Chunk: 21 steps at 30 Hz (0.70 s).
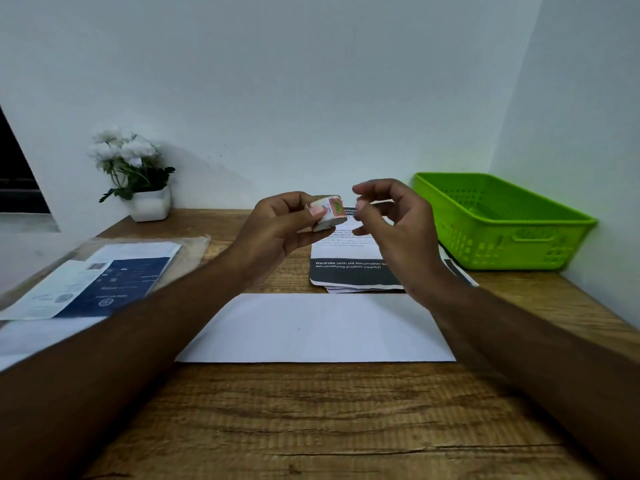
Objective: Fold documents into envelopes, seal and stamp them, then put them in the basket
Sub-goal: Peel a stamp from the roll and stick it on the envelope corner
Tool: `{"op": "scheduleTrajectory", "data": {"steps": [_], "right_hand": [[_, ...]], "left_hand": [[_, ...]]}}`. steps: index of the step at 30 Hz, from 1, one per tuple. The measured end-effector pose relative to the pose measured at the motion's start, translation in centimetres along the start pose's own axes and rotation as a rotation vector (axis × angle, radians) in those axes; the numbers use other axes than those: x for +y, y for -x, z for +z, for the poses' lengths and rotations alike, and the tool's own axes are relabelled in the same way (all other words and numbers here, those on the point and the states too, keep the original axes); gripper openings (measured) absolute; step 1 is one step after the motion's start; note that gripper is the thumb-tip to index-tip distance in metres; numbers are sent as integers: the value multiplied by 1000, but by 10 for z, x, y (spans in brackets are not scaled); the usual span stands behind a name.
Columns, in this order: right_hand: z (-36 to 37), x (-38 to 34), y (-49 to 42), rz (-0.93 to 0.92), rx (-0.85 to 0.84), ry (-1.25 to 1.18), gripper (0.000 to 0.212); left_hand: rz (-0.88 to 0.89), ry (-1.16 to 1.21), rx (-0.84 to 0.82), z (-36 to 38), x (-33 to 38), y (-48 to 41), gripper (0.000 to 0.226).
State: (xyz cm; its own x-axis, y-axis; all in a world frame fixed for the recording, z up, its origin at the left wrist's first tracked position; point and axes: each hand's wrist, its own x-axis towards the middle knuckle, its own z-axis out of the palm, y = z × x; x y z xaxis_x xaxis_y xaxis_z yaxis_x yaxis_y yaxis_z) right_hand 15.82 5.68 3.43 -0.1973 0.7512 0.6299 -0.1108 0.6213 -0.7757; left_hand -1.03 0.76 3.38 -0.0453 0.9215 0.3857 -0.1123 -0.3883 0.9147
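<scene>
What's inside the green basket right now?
Nothing shows in it: the green basket presents only bare perforated inner walls. Its near wall hides the lower part of the interior, so something flat lying on the floor there can't be ruled out.

Right hand [398,237] hides part of docs [349,275]; left papers [86,282] blurred, cut by edge.

The left hand [280,226] grips a small roll of stamps [329,213] above the white envelope [311,329]; the right hand [394,223] hovers beside it, fingers curled.
</scene>
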Motion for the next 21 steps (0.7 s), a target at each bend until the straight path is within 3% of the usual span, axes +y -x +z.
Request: {"op": "scheduleTrajectory", "data": {"steps": [2,6,11,14,21], "right_hand": [[0,-2,3,-48,-53,48,4],[-1,-4,5,-46,-80,77,14],[-3,-3,3,-38,-112,45,12],[-3,-3,4,-76,-123,73,9],[-2,-3,1,-78,-103,149,7]], "left_hand": [[15,-29,-3,0,1,2,7],[47,-48,3,-1,0,3,3],[56,-62,43,-3,-5,3,25],[62,-69,17,-4,-5,3,14],[18,-44,-22,-4,-6,3,22]]}}
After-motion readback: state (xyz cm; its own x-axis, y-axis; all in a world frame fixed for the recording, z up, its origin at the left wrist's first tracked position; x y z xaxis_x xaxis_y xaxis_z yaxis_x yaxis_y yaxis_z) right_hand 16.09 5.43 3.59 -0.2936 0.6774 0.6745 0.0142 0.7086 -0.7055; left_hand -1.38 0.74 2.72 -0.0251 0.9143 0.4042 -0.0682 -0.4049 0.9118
